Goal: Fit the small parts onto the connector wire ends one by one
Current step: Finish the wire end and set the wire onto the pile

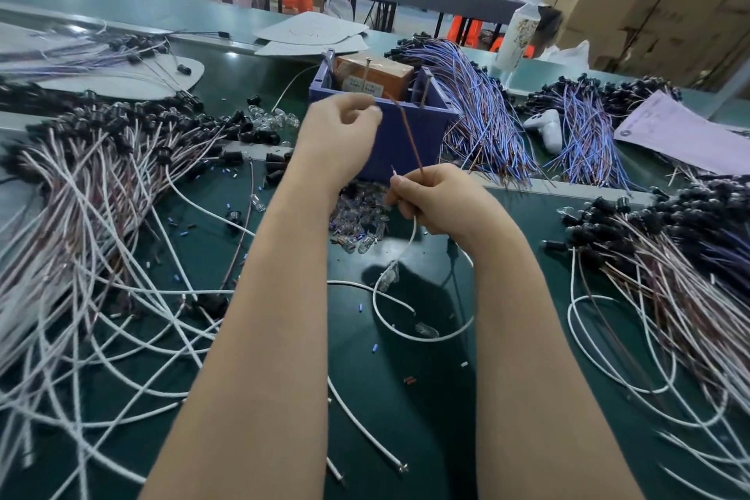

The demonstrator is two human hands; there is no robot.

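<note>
We note the right hand [438,201] held above the tabletop [406,398], fingers curled round a brown wire [408,134]. The wire rises from the fist, tilted up and to the left, in front of the blue bin [389,152]. A white wire [412,233] hangs from the underside of the same hand and runs down to a loop lying on the tabletop. A clear part sits on it partway down.

The left hand [337,130] is raised near the upper end of the brown wire, its fingertips drawn together. The view is blurred there, and we cannot tell whether it pinches anything.

A heap of clear small parts [361,217] lies on the tabletop between the two wrists, against the foot of the blue bin. Bundles of white wires with black connectors [101,142] lie to the left. A purple-blue wire bundle [479,106] lies just right of the bin.
</note>
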